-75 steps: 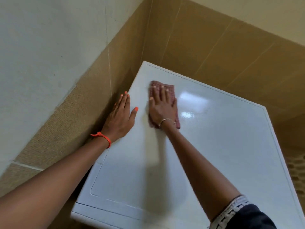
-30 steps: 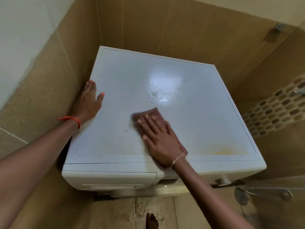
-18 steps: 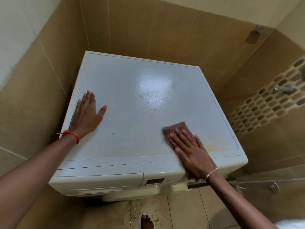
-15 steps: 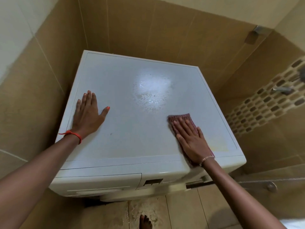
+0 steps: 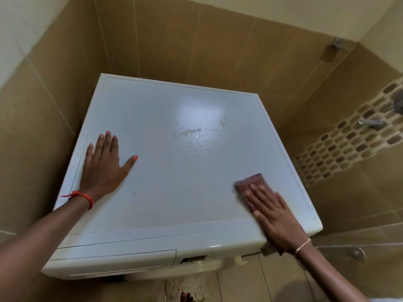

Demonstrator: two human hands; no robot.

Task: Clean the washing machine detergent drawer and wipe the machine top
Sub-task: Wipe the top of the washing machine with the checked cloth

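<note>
Presses cloth (image 5: 253, 182) under flat, straight-fingered right hand (image 5: 277, 219) at near right corner of machine top (image 5: 174, 171); braces flat, empty left hand (image 5: 102, 168) near left. Risks sliding cloth off edge and missing far wet patch (image 5: 198, 129).

Cloth (image 5: 253, 182): mostly under the right hand (image 5: 277, 221). Only its far end shows past the fingertips, plus a thin strip beside the wrist; full shape cannot be told.
Washing machine top (image 5: 174, 171): front corner beneath that palm is covered.
Front panel, down and left of the grip: small dark window (image 5: 193, 259), too small to read. Drawer front (image 5: 113, 260) seen nearly edge-on, handle unclear.
Dark speck (image 5: 134, 193) by the wrist of the left hand (image 5: 102, 168): too small to identify.
Both forearms cut off by the frame edges.
Toes (image 5: 185, 297) cut by the bottom edge.
Tap (image 5: 370, 123), far right of the grip: blurred, partly out of frame.
</note>
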